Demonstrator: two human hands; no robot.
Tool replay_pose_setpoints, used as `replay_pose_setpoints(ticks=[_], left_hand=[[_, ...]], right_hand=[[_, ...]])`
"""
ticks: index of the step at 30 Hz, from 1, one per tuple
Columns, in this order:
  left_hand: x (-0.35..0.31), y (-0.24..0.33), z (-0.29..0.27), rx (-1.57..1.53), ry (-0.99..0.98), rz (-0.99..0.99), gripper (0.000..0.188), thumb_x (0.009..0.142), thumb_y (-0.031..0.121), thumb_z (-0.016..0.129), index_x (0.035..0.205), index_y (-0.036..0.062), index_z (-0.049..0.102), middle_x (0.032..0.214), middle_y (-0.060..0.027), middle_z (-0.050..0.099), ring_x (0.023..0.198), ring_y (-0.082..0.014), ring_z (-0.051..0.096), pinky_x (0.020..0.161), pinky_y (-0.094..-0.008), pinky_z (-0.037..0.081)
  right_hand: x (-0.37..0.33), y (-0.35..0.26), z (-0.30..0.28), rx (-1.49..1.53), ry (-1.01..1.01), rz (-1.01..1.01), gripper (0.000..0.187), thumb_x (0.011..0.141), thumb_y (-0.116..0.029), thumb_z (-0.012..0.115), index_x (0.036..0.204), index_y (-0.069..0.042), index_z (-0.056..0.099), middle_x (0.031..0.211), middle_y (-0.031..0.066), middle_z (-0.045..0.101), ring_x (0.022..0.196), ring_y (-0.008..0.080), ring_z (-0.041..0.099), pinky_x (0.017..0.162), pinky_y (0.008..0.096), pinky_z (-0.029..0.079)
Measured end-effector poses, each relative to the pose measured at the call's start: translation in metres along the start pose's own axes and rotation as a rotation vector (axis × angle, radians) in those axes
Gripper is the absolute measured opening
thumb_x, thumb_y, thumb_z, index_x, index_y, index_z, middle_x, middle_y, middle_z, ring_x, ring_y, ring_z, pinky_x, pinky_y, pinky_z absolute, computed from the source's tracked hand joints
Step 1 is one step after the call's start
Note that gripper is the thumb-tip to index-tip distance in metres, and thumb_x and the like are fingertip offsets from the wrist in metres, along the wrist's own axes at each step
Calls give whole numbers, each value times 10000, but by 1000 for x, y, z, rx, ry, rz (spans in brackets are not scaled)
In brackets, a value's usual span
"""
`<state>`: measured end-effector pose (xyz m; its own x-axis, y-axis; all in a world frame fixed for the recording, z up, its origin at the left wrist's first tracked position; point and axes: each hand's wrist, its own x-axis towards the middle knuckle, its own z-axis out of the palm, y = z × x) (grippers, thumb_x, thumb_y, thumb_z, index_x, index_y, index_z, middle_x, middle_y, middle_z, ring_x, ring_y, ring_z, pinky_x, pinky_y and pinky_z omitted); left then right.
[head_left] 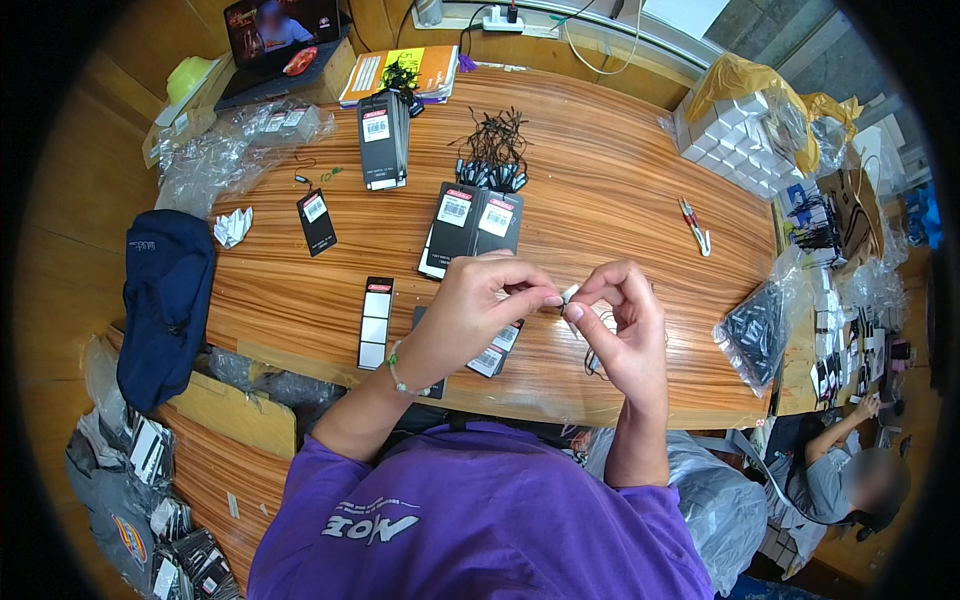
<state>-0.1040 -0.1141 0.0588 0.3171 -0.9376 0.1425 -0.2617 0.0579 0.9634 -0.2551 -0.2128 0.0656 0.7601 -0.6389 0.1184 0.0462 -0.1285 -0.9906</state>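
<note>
Over the table's front part, my left hand (480,300) and my right hand (628,325) meet fingertip to fingertip. The left thumb and forefinger pinch a bit of thin black cord (562,308). Between my right fingers sits a small white piece (570,293), its kind too small to tell; dark cord loops show below that hand. Under my left wrist lie black hang tags (488,361) with white labels, partly hidden. Just beyond my hands are two stacks of black hang tags (455,225) with their cords spread behind. A black strip with white labels (376,325) lies to the left.
Another hang-tag stack (380,145) and a single tag (318,225) lie farther left, near crumpled paper (233,228). Red-handled snips (694,226) lie right, with a bag of black parts (755,330) and white boxes (735,140). Another person (830,475) sits at far right.
</note>
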Motion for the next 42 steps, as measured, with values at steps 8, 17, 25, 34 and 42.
replay_pose_setpoints(ticks=[8,17,25,34,42], left_hand=[[3,-1,-1,-230,-68,-155,94,816,53,621,839,-27,664,736,-41,636,655,-64,564,589,-196,455],[6,-3,-8,-362,-205,-236,81,814,46,630,827,-28,660,735,-33,632,653,-50,547,587,-174,441],[6,-5,-5,-427,-162,-216,105,801,86,656,812,-17,671,679,-18,615,610,-47,527,529,-178,403],[3,-1,-3,-418,-164,-205,80,800,45,636,832,-23,661,707,-35,628,601,-54,537,552,-182,437],[17,7,0,480,211,409,412,776,244,638,1132,68,528,1065,-133,476,984,-293,454,885,-394,349]], right_hand=[[4,10,-7,289,-129,80,218,788,28,635,911,-34,466,778,28,571,745,75,558,687,206,434],[8,21,-7,418,-214,163,219,781,37,639,898,-43,472,764,29,589,723,69,562,637,194,448],[12,25,-8,348,-195,102,240,750,-25,700,879,-46,498,749,9,556,687,58,532,617,191,435],[13,33,-9,383,-307,141,166,808,-145,661,866,-38,548,818,10,544,784,68,512,661,212,421],[14,40,2,362,-187,61,381,929,-364,436,754,-53,569,1050,90,502,969,165,459,850,299,356]])
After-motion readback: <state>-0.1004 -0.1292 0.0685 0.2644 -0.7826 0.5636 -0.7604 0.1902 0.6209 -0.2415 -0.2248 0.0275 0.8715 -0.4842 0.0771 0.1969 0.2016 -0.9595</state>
